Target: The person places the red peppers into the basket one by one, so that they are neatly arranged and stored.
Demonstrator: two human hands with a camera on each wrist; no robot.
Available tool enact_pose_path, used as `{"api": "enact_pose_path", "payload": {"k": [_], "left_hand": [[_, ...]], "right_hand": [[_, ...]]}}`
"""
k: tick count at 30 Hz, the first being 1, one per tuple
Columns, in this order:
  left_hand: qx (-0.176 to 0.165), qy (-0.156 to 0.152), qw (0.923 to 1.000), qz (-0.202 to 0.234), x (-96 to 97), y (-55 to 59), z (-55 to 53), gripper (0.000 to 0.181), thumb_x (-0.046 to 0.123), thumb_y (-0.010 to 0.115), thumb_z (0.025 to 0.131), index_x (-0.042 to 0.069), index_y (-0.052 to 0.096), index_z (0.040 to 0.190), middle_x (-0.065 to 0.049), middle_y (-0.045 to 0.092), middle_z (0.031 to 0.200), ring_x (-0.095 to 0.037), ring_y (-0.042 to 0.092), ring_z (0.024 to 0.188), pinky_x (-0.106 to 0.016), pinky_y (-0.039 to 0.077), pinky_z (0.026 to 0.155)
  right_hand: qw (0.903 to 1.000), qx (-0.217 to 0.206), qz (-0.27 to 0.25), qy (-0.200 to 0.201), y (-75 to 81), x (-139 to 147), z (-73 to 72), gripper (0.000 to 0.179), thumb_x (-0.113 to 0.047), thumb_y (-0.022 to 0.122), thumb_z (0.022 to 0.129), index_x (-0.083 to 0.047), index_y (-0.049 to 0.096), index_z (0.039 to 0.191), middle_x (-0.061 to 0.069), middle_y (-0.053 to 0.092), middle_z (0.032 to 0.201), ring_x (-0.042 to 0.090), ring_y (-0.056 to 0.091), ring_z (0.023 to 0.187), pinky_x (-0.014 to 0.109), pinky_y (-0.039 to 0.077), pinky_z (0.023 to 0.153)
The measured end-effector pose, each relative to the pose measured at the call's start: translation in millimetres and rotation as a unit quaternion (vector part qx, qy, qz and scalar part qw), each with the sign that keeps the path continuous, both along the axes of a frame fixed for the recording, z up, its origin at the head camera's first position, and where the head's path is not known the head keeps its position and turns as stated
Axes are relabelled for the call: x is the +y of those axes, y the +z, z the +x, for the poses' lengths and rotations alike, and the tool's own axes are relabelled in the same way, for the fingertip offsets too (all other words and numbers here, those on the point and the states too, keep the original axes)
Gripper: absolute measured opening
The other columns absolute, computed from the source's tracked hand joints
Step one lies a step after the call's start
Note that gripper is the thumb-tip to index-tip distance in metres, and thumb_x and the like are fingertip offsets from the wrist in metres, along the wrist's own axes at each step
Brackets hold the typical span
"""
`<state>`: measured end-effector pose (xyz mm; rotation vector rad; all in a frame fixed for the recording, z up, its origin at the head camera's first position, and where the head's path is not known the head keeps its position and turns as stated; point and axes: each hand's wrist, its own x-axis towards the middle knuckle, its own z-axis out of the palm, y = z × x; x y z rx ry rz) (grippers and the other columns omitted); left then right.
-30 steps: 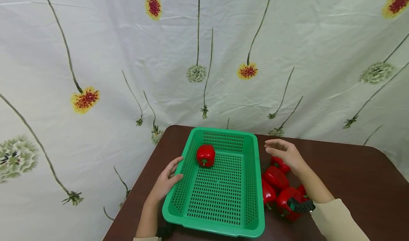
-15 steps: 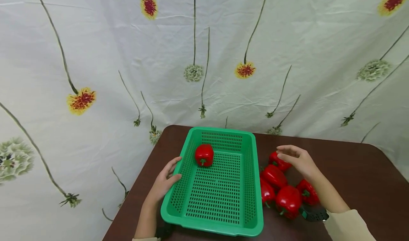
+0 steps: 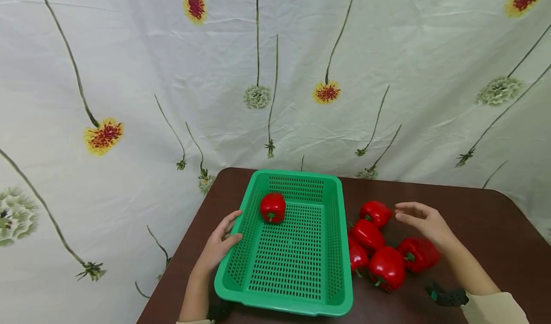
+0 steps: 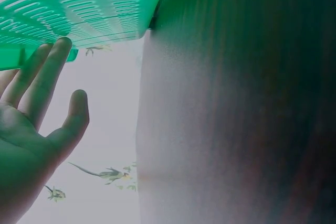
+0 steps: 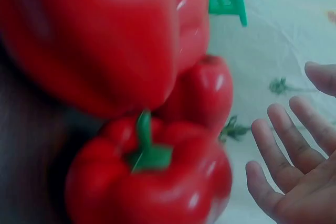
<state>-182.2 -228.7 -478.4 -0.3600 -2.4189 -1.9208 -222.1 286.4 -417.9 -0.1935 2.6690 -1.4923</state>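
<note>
A green perforated plastic basket (image 3: 284, 307) stands on the table. One red bell pepper (image 3: 273, 208) sits inside it, toward the back left. My left hand (image 3: 218, 245) is at the basket's left side with fingertips touching the wall; in the left wrist view the fingers (image 4: 42, 90) look extended. Several red bell peppers (image 3: 387, 268) lie grouped beside the basket's right side. Above and right of them hovers my right hand (image 3: 430, 223), holding nothing, its fingers loosely bent. The nearest pepper to it is the rightmost one (image 3: 419, 254). A green-stemmed pepper (image 5: 149, 182) fills the lower right wrist view.
The dark brown table (image 3: 473, 219) stretches right of the peppers. A white cloth with printed flowers (image 3: 206, 75) hangs behind and left of the table. A black band (image 3: 447, 296) is on the right wrist.
My right hand has moved right, away from the basket and across the pepper group, uncovering the peppers. The left hand stays at the basket. The whole view has shifted slightly.
</note>
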Motion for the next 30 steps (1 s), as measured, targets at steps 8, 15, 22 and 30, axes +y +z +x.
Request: {"api": "enact_pose_path", "payload": {"k": [8,15,22,30], "left_hand": [[-0.008,-0.002,1.0000,0.002,0.5,-1.3,1.8,0.056,0.010,0.055,0.099,0.012,0.035,0.151,-0.016,0.029,0.156,-0.038,0.033,0.138,-0.049,0.041,0.096],[-0.008,-0.006,0.9999,0.006,-1.1,0.7,1.6,0.056,0.009,0.054,0.099,0.011,0.035,0.151,-0.017,0.029,0.156,-0.038,0.036,0.136,-0.033,0.044,0.092],[-0.003,-0.003,1.0000,0.001,-0.4,2.2,-0.1,0.056,0.009,0.054,0.099,0.011,0.034,0.151,-0.017,0.026,0.157,-0.037,0.029,0.140,-0.042,0.042,0.096],[-0.004,0.000,1.0000,0.000,0.6,2.3,0.1,0.057,0.009,0.054,0.098,0.010,0.034,0.152,-0.018,0.026,0.157,-0.038,0.028,0.140,-0.055,0.037,0.098]], "right_hand": [[0.9983,-0.026,0.037,-0.036,-18.6,25,12.7,0.056,-0.038,0.061,0.096,0.002,0.054,0.134,0.020,0.054,0.134,0.019,0.053,0.112,0.042,0.046,0.085],[0.9973,-0.050,0.031,-0.045,-27.5,31,19.3,0.061,-0.038,0.061,0.096,0.006,0.048,0.136,0.032,0.036,0.145,0.049,0.031,0.129,0.058,0.040,0.090],[0.9962,-0.058,0.050,-0.040,-32.6,34,23.6,0.060,-0.037,0.061,0.096,0.004,0.048,0.138,0.032,0.038,0.143,0.048,0.036,0.125,0.056,0.044,0.086],[0.9963,-0.071,0.041,-0.023,-41.6,36,29.1,0.063,-0.035,0.060,0.097,0.004,0.041,0.143,0.033,0.039,0.141,0.046,0.041,0.122,0.051,0.048,0.085]]}}
